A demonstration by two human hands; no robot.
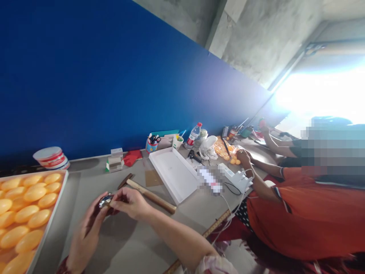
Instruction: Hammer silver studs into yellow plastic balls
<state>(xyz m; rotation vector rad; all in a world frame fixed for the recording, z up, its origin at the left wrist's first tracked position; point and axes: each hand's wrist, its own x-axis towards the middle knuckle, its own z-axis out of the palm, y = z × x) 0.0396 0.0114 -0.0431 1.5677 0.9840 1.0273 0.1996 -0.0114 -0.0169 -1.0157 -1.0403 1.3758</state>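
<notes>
Just above the grey table, a small shiny rounded metal piece point(105, 201) sits between my two hands; its exact kind is not clear. My left hand point(89, 224) is wrapped around it from the left, thumb against its side. From the right, my right hand point(132, 202) pinches at its edge with thumb and fingertips, and whatever lies between those fingertips is hidden. Behind my right hand lies a hammer point(155, 198) with a wooden handle, its dark head to the left. An open box tray point(35, 262) full of yellow-orange balls stands at the left.
A shallow white tray point(175, 171) lies beyond the hammer. Along the blue wall stand round containers point(51, 156), a small box point(115, 161), a pen cup point(152, 145) and a bottle point(194, 135). On the right are a power strip point(235, 177), cables and a co-worker in orange point(308, 213).
</notes>
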